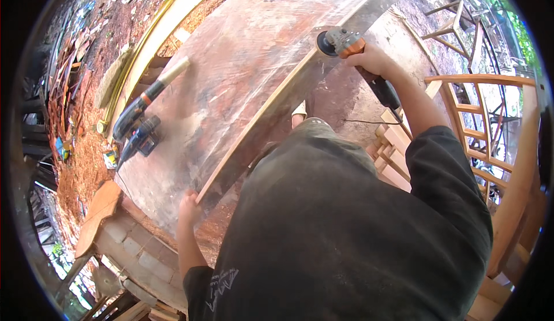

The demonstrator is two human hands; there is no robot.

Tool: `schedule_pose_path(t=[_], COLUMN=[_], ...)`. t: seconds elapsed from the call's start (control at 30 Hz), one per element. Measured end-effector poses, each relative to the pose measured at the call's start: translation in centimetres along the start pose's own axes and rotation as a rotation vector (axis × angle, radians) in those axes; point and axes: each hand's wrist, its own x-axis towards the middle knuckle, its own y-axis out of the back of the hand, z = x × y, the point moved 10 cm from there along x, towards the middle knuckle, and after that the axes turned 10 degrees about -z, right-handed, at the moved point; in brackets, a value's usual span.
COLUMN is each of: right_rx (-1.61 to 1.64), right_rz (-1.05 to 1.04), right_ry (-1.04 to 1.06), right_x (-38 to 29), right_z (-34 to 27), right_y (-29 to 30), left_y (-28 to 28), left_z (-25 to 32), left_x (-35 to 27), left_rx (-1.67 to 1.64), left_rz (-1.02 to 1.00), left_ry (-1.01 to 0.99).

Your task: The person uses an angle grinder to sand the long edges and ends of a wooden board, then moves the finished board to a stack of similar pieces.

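My right hand [368,59] grips an angle grinder [346,40] with an orange and grey gear head and a black body. Its disc [325,44] meets the edge of a long, narrow wooden strip [259,115], well ahead of me. At the strip's near end, my left hand [189,207] is closed around the wood. The strip lies along the near side of a large, dust-smeared work table [225,57]. Whether the disc is spinning cannot be told.
A handheld leaf blower [140,113] lies on the table's left side, its nozzle pointing away. Wooden chair or ladder-like frames [476,109] stand at right. Cut wood blocks [394,152] are stacked beside me. The grinder's cord [372,122] hangs near them. Sawdust [82,169] covers the ground at left.
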Motion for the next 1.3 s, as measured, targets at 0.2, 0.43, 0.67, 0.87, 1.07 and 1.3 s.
schedule_pose_path(t=[0.2, 0.43, 0.67, 0.87, 1.07, 1.3], right_rx=[-0.021, 0.221, 0.712, 0.262, 0.203, 0.007], right_rz=[0.102, 0.229, 0.117, 0.126, 0.111, -0.078], right_ry=[-0.054, 0.11, 0.071, 0.003, 0.078, 0.104], right_x=[3.7, 3.8, -5.9, -8.0, -11.5, -12.9], right_z=[4.0, 8.9, 8.6, 5.7, 0.5, -7.0], right_y=[8.5, 13.0, 0.8, -4.9, -11.2, -20.2], left_y=[-0.3, 2.2, 6.1, 5.5, 4.2, 2.4], left_z=[-0.9, 5.0, 32.1, 37.8, 29.3, 15.2], left_x=[-0.2, 3.0, 20.7, 27.4, 21.2, 9.9], left_rx=[-0.026, 0.12, 0.043, 0.149, 0.117, 0.104], left_rz=[-0.004, -0.166, -0.025, -0.033, 0.004, 0.002], left_ry=[0.073, 0.274, -0.142, -0.27, -0.243, -0.089])
